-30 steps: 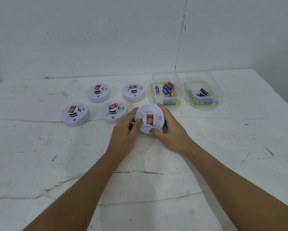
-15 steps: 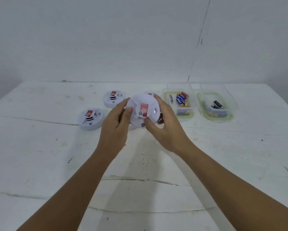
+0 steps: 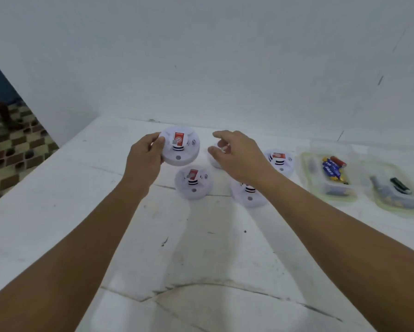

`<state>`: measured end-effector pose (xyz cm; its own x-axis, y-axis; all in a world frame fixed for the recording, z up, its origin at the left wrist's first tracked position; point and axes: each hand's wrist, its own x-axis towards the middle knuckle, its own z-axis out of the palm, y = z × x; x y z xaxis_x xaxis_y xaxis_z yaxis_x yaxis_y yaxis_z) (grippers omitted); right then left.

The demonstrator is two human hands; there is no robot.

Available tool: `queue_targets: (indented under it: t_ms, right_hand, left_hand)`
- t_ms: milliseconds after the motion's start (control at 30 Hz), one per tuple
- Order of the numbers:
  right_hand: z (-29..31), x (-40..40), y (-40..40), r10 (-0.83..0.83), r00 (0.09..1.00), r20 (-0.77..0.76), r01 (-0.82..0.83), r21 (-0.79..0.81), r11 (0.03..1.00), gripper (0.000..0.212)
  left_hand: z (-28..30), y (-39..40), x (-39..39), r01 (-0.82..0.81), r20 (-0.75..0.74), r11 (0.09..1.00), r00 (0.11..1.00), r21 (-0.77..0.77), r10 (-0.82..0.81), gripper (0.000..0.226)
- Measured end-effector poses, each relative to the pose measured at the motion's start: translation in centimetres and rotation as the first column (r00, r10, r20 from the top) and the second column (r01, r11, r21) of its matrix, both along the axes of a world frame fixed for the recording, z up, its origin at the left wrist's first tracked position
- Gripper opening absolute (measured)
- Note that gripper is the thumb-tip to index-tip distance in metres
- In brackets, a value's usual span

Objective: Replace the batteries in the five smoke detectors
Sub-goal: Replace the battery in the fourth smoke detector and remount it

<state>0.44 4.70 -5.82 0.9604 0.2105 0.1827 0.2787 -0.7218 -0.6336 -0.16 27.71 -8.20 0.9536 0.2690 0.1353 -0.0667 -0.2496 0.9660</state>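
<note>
My left hand (image 3: 145, 159) grips a white round smoke detector (image 3: 180, 149) with a red label by its left edge, held above the table at the far left. My right hand (image 3: 237, 155) hovers beside it with fingers loosely curled and holds nothing. Below, one detector (image 3: 193, 182) lies on the table in full view. Another (image 3: 250, 197) lies under my right wrist, a third (image 3: 281, 161) sits to the right, and one more (image 3: 213, 160) is mostly hidden behind my right hand.
Two clear plastic tubs stand at the right: one (image 3: 305, 173) with blue, yellow and red batteries (image 3: 331, 170), the other (image 3: 378, 200) with dark batteries (image 3: 399, 185). The white table (image 3: 201, 248) ends at the left, where a tiled floor (image 3: 12, 142) shows.
My right hand has let go of the detector. My left hand alone has carried it to the left and away from me. The view has turned left, and the picture is blurred.
</note>
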Motion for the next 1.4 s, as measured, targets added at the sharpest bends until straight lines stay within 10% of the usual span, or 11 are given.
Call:
queue_targets:
  t_ms: [400, 700, 1033, 1400]
  right_hand:
    - [-2.5, 6.2, 0.8, 0.023, 0.990, -0.138, -0.075, -0.381, 0.922, 0.058]
    - [-2.9, 7.4, 0.4, -0.087, 0.967, -0.239, -0.060, -0.545, 0.836, 0.070]
    - [-3.6, 7.6, 0.2, -0.142, 0.959, -0.245, 0.042, -0.371, 0.928, 0.077]
    - [3.0, -0.4, -3.6, 0.102, 0.949, -0.299, 0.031, 0.410, 0.912, 0.034]
  left_hand:
    - [-5.1, 4.3, 8.4, 0.003, -0.261, 0.987, 0.965, 0.159, 0.039, 0.033]
    - [-6.0, 4.6, 9.9, -0.076, -0.169, 0.881, 0.970, 0.467, 0.173, 0.034]
    - [-3.3, 2.5, 6.7, -0.245, 0.117, 0.912, 0.969, 0.328, 0.218, 0.027]
    - [3.1, -5.7, 1.2, 0.414, -0.099, 0.868, 0.910, 0.273, -0.403, 0.062]
